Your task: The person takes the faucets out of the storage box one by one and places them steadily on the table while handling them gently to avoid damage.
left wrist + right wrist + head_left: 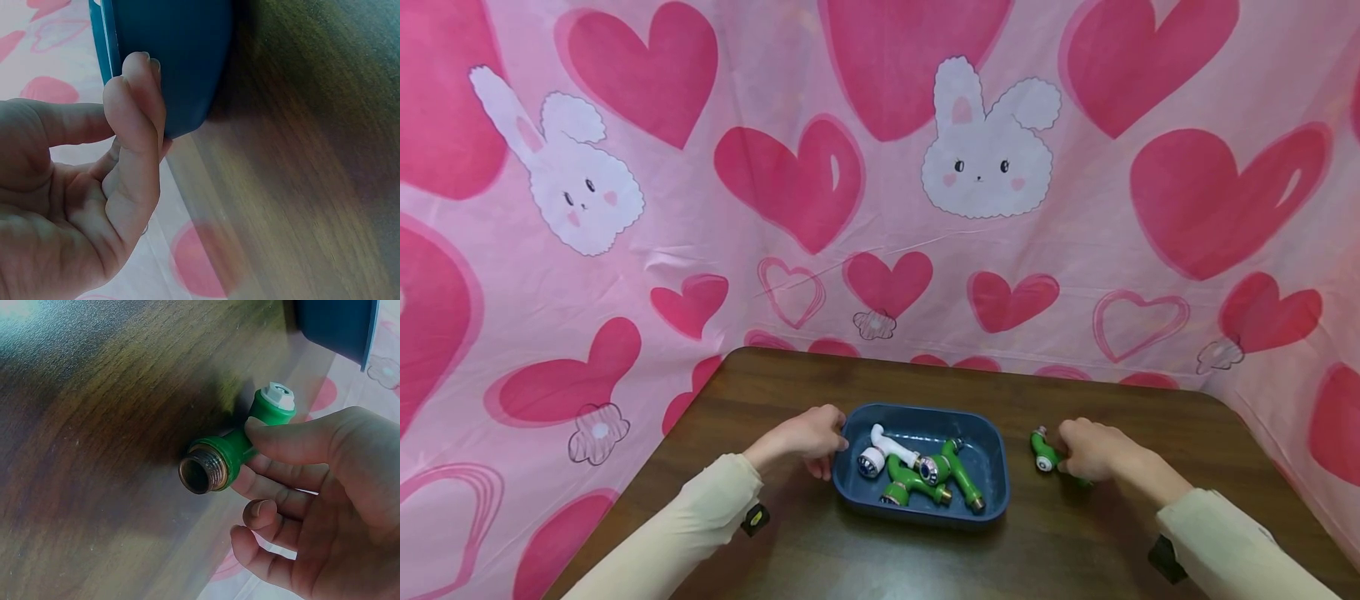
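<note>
A dark blue plastic tub (925, 518) stands on the brown table. Inside lie a white tap (895, 447) and two green taps, one in front (913, 479) and one on the right (964, 477), with brass threaded ends. My left hand (808, 437) holds the tub's left end, its fingers bent at the rim and outer wall (181, 69). Right of the tub, my right hand (1093, 450) pinches another green tap (234, 447) between thumb and fingers, low over the table. This tap has a white fitting on top and an open threaded end; the fingers hide part of its body.
The wood-grain table (820, 558) has rounded far corners. A pink cloth with hearts and rabbits (880, 200) hangs behind it and along both sides. Table surface lies between the tub and my right hand.
</note>
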{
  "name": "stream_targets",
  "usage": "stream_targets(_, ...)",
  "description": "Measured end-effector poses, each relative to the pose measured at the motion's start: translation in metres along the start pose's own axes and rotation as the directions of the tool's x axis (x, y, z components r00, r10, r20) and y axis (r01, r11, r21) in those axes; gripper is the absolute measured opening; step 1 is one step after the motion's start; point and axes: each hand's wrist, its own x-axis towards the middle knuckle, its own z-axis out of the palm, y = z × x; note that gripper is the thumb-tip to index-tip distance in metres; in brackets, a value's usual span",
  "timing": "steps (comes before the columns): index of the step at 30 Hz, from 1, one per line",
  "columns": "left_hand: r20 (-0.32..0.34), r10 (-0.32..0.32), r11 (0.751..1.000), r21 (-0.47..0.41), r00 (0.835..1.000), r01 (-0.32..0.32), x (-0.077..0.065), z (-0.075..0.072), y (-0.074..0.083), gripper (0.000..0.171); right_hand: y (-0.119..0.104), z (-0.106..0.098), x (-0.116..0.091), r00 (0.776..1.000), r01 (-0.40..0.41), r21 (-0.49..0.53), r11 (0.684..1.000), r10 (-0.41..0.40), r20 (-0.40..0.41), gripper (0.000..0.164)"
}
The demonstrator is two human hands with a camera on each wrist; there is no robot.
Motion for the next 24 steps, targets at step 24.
stream_targets(24,-0.01,0.003,1.0,-0.006,1.0,-0.003,-0.001,0.0,-0.0013,0.034,-0.0013,0.0026,-0.0014,0.999,0.02,-0.01,1.0,-0.021,-0.027,0.026)
